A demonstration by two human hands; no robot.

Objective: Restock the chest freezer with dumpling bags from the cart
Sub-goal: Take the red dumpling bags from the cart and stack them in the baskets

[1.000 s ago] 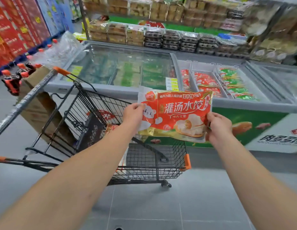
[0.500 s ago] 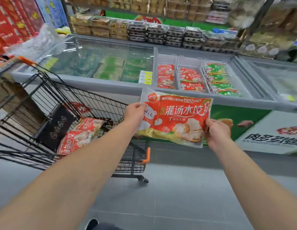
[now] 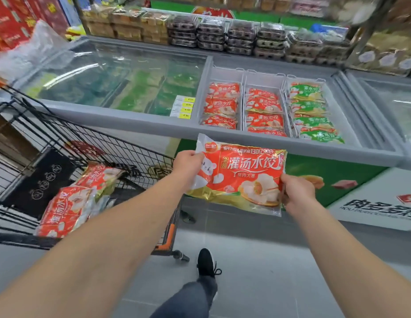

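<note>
Freezer (image 3: 223, 131): red rows part-filled; we grip one dumpling bag (image 3: 240, 177) before it, left hand (image 3: 188, 162) and right hand (image 3: 296, 191) pinching its edges; two bags (image 3: 71, 203) left in cart (image 3: 90, 143) beside it.

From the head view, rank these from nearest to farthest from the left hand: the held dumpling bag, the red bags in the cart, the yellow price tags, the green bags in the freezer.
1. Held dumpling bag, gripped by the left hand.
2. Yellow price tags, on the lid above the hand.
3. Red bags in the cart, lower left.
4. Green bags in the freezer, far right compartment.

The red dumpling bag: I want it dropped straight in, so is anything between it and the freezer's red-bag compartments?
Nothing visible. The red dumpling bag, held by both hands, faces the uncovered red-bag compartments; the glass lid covers only the left section.
</note>
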